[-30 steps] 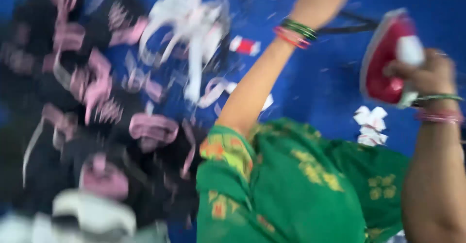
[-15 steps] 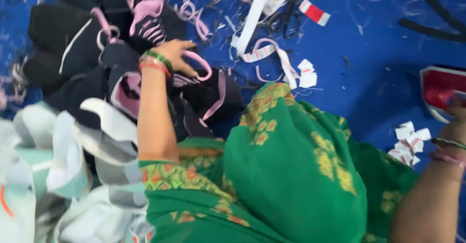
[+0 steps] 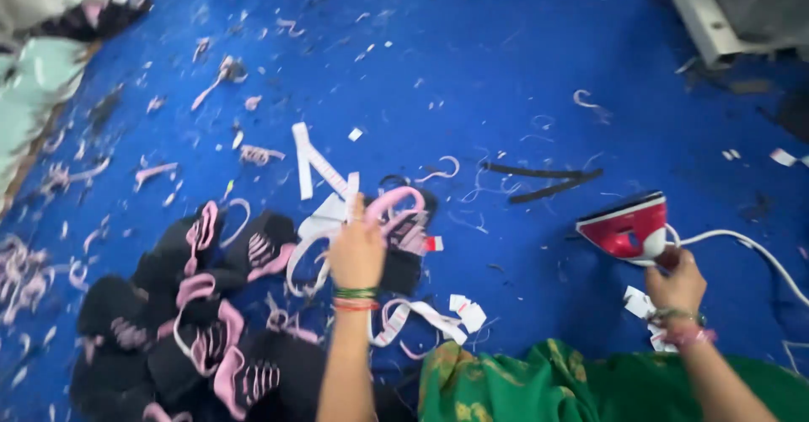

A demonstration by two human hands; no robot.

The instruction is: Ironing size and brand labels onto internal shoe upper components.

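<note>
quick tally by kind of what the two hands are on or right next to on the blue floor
iron, red and white, at the right hand: 1
black-and-pink garment piece lifted by the left hand: 1
black strips lying on the floor: 2
small white tag clusters: 2
Total: 6
</note>
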